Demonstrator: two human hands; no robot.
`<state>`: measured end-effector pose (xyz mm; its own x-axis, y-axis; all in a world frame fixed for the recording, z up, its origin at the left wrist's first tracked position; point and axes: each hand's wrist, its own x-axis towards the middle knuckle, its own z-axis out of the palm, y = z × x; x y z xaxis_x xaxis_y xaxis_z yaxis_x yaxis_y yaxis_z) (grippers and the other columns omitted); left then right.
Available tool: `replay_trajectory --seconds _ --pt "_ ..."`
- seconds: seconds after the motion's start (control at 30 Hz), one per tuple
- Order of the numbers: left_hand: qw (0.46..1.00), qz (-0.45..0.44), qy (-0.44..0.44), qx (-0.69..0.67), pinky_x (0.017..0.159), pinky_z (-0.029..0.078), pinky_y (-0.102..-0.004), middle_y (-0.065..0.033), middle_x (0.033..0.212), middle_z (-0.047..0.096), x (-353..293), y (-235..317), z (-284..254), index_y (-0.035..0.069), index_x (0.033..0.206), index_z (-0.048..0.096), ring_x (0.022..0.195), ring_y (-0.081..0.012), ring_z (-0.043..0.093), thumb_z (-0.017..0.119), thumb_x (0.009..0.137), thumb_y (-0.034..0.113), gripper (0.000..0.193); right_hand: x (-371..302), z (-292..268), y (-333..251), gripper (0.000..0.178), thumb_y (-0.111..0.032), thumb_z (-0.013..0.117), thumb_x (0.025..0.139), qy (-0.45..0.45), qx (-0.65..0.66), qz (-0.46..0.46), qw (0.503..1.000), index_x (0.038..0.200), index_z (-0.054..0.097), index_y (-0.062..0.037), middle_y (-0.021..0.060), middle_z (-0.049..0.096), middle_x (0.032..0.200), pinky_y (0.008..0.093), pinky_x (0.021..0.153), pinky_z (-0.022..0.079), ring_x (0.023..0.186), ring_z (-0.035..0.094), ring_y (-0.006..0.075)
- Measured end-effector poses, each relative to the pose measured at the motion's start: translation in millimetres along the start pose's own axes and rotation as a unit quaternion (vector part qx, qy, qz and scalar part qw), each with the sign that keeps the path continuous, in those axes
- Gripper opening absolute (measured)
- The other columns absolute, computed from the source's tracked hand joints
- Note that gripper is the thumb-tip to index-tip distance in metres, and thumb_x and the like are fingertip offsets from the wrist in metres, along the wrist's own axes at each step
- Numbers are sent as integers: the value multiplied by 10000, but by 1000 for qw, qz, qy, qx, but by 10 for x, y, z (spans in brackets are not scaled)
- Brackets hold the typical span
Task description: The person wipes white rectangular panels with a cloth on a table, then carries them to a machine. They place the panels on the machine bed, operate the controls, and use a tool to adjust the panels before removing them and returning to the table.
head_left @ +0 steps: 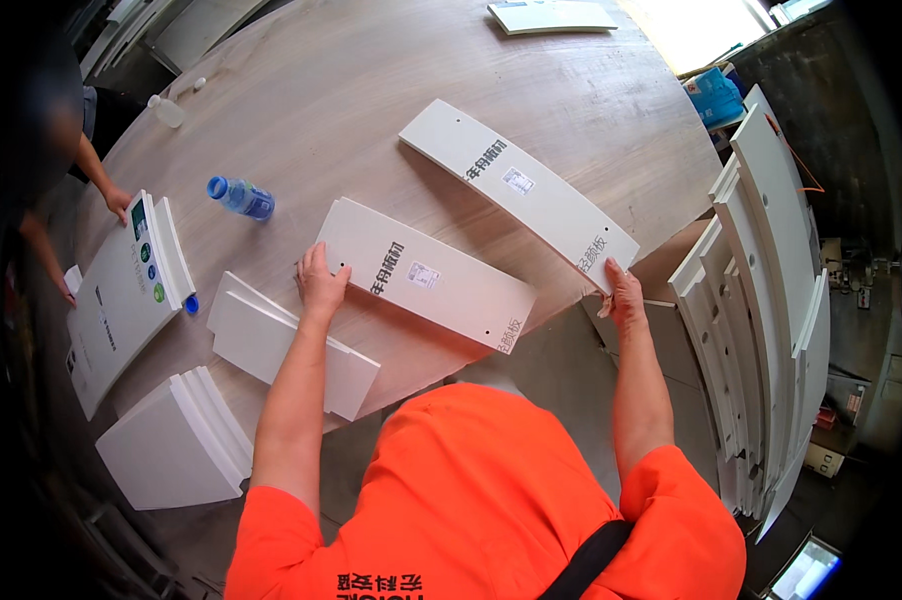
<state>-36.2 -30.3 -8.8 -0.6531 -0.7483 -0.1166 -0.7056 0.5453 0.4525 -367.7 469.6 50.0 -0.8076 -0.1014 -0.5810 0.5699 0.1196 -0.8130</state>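
Two long white boards with printed markings and a small label lie slantwise on the table. My left hand [321,290] grips the left end of the nearer board [461,290], fingers along its end edge and thumb by a small dark hole. My right hand [623,295] pinches the near right corner of the farther board [516,180], thumb near the top face; the other fingers are partly hidden. A gap shows between the boards. Left of the nearer board, and partly behind my left forearm, lies a pair of stacked plain white boards [256,335].
Another person's hand [118,203] holds a large printed white panel [121,300] at left. On the wooden table [301,110] stand a blue bottle [241,198] and a clear bottle [166,111]. White panels [176,450] sit front left; tall panels [771,240] lean at right.
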Motion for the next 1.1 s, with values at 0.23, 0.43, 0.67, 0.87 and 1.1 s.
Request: replay_trajectory --seconds 0.23,0.43,0.67,0.87,1.1 --pt "956 -215 57 -192 954 529 -468 -230 1367 565 -340 211 112 -23 1411 491 1224 -348 587 835 845 269 724 36 8 39 438 -473 782 908 136 -340 -16 931 782 692 -63 74 693 713 364 467 438 509 606 175" --pt "723 -435 -85 -530 641 593 -422 -148 1151 679 -419 455 260 -5 1241 543 895 -277 724 716 989 210 374 -746 805 604 599 -537 744 874 -36 -492 16 870 1102 730 16 200 751 932 429 779 560 824 731 329" --pt "699 -313 -152 -625 635 610 -398 -94 946 722 -267 818 -250 28 1207 603 785 -234 727 712 963 361 427 -1107 1004 649 405 -331 736 975 -104 -109 195 969 1114 667 43 62 719 824 301 451 475 561 632 117" --pt "757 -207 -194 -589 726 615 -379 -118 963 734 101 1275 -304 10 1142 659 842 -239 726 637 1009 322 340 -1080 780 544 322 -307 625 1038 -107 65 104 987 1176 645 -17 57 732 935 280 406 542 588 689 133" --pt "863 -153 -120 -467 838 591 -390 -133 1108 716 404 842 -109 -10 1203 633 948 -262 716 719 963 282 387 -696 459 275 281 -184 636 1038 -64 163 -87 981 1253 564 -18 92 728 1082 323 721 648 939 755 181"
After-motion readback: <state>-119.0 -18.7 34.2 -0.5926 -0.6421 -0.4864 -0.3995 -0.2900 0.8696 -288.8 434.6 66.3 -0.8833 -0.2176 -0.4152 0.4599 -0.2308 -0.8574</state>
